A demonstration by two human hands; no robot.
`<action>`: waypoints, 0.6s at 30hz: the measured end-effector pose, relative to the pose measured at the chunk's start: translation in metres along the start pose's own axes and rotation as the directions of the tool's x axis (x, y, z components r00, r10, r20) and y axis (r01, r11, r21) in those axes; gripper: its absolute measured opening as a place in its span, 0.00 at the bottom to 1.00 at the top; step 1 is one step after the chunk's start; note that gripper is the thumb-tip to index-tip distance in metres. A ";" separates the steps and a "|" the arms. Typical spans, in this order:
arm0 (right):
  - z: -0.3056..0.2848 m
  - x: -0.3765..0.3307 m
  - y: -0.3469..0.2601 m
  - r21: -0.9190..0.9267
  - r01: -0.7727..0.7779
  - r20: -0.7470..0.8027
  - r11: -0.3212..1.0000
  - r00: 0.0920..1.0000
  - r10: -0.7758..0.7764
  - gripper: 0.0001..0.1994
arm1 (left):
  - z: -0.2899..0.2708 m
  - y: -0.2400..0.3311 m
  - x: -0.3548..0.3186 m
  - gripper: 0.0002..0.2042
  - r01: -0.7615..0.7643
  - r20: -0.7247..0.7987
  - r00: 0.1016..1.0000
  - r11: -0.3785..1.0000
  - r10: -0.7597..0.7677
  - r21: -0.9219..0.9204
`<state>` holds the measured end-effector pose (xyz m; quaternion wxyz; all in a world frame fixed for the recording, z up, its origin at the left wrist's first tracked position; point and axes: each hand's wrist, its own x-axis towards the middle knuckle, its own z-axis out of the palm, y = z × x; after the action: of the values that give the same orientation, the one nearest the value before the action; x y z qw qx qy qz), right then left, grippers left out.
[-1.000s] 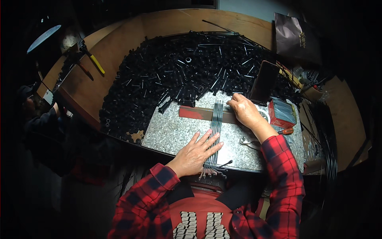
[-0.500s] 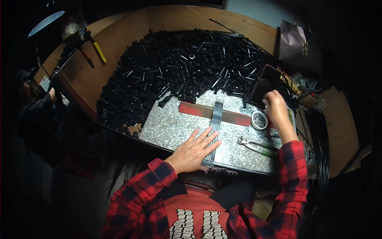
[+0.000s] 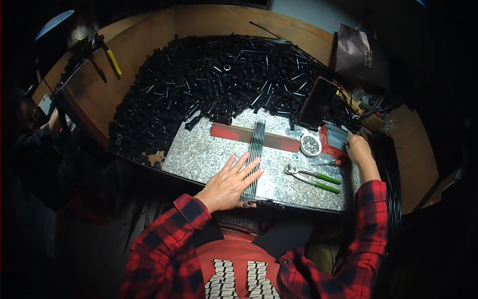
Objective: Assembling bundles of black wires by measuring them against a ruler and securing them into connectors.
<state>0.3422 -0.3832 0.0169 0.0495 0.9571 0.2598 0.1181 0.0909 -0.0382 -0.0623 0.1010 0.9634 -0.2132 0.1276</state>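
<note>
A bundle of thin black rods point(image 3: 256, 154) lies across the red bar point(image 3: 254, 137) on the speckled metal sheet point(image 3: 199, 154) (worktop centre). The left hand point(image 3: 230, 183), fingers spread flat, presses it; the right hand point(image 3: 359, 152) reaches a red box point(image 3: 332, 141), grip unclear.

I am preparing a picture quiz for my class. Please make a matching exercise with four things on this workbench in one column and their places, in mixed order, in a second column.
Things:
1. left hand
2. right hand
3. pliers
4. small round tin

Places:
A. at the right edge of the metal plate, beside the red box
B. just left of the red box
C. flat on the near end of the bundle of thin rods
D. lying on the metal plate, green handles pointing right

Pairs: 1-C, 2-A, 3-D, 4-B
</note>
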 end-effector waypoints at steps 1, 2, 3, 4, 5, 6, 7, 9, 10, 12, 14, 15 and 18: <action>-0.002 -0.001 -0.001 -0.021 0.003 -0.001 1.000 1.000 -0.003 0.04 | 0.000 -0.001 0.000 0.46 -0.001 -0.001 1.000 1.000 0.001 0.001; -0.003 -0.002 -0.001 -0.043 0.006 -0.001 0.999 1.000 -0.006 0.05 | 0.001 -0.001 0.000 0.46 -0.002 0.005 1.000 1.000 0.002 -0.003; -0.002 -0.003 0.001 -0.044 0.004 -0.001 0.999 1.000 -0.004 0.05 | 0.001 -0.001 -0.001 0.46 -0.002 0.011 1.000 1.000 0.002 -0.006; 0.000 -0.004 0.004 -0.044 -0.002 -0.024 0.999 1.000 0.001 0.07 | 0.002 -0.001 0.000 0.46 -0.004 0.011 1.000 1.000 0.004 -0.006; 0.000 -0.003 0.002 -0.041 -0.006 -0.048 0.999 0.999 0.004 0.08 | 0.003 -0.001 0.000 0.46 -0.011 0.027 1.000 0.998 0.010 0.054; -0.001 -0.002 -0.002 -0.037 -0.004 -0.049 0.999 0.999 0.002 0.08 | 0.004 -0.002 0.000 0.46 -0.020 0.043 0.999 0.993 0.015 0.114; -0.003 -0.002 -0.008 -0.031 -0.036 -0.112 0.999 0.993 0.032 0.09 | 0.005 -0.003 0.000 0.46 -0.018 0.046 0.999 0.993 0.013 0.118; -0.006 0.002 -0.029 -0.016 -0.067 -0.174 0.998 0.983 0.063 0.10 | 0.007 -0.003 0.000 0.46 -0.031 0.057 0.998 0.987 0.022 0.160; -0.007 0.007 -0.044 0.127 -0.013 -0.206 0.992 0.978 0.040 0.11 | 0.007 -0.003 -0.001 0.45 -0.020 0.039 0.999 0.993 0.015 0.114; -0.012 0.013 -0.072 0.301 0.121 -0.259 0.946 0.965 -0.041 0.13 | 0.006 -0.003 0.001 0.44 -0.029 0.030 0.999 0.994 0.026 0.107; -0.009 0.018 -0.109 0.353 0.300 -0.347 0.886 0.922 -0.174 0.15 | 0.005 -0.003 0.000 0.44 -0.033 0.025 0.999 0.994 0.030 0.109; -0.006 0.020 -0.126 0.358 0.393 -0.415 0.847 0.880 -0.233 0.16 | 0.005 -0.002 0.000 0.44 -0.027 0.012 1.000 0.997 0.027 0.075; 0.007 0.025 -0.159 0.238 0.390 -0.315 0.889 0.897 -0.310 0.17 | -0.004 0.002 0.000 0.43 -0.012 0.023 1.000 1.000 0.012 0.015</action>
<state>0.2877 -0.2335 -0.0099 -0.1088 0.8654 0.4484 0.1955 0.0892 -0.0386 -0.0586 0.0906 0.9641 -0.2193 0.1190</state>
